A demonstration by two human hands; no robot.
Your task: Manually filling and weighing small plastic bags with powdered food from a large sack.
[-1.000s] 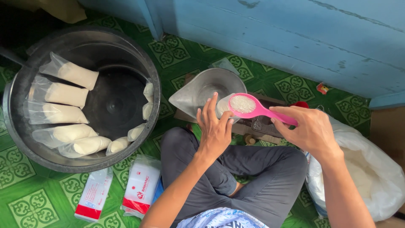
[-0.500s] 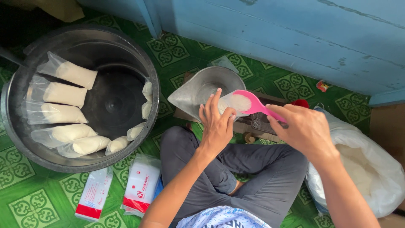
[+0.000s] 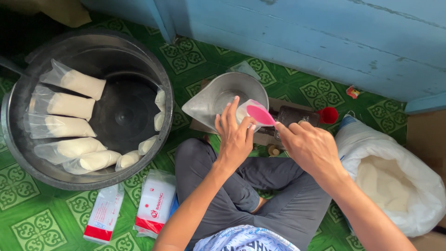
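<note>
Over metal pan (image 3: 218,95): pink plastic scoop (image 3: 259,115), clear bag (image 3: 243,111).

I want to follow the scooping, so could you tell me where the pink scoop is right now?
In the head view, the pink scoop is centre frame, tipped into the small clear bag, between the left hand and right hand, before the metal pan.

single head-worn view, looking steeply down at close range; big metal pot (image 3: 88,107) sits left of centre, blue wall (image 3: 302,42) beyond it along the top.
</note>
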